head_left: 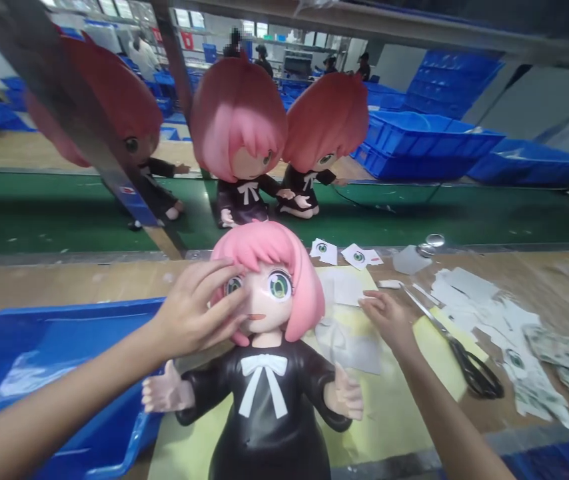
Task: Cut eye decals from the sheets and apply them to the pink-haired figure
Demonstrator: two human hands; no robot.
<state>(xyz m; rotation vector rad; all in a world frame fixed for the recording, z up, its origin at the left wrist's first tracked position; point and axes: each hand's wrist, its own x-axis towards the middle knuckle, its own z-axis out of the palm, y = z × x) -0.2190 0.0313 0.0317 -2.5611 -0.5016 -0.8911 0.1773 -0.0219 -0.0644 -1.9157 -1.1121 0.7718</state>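
A pink-haired doll [274, 373] in a black dress with a white bow faces me on the table, both its arms held out. Across the left side of its face lies my left hand [192, 308], fingers spread and partly covering one green eye. The other green eye [280, 285] and the mouth are in plain sight. To the doll's right, my right hand [388, 319] pinches the edge of a thin white sheet [347, 288]. A second translucent sheet [359, 350] lies below it on yellow paper [389, 413].
Black-handled scissors [464, 360] and white paper scraps [484, 307] lie at right. Two eye cutouts [323, 250] are behind the doll. A blue bin [64, 373] stands at left. Several similar dolls [239, 120] sit across a green conveyor [374, 213], beyond a metal post [114, 147].
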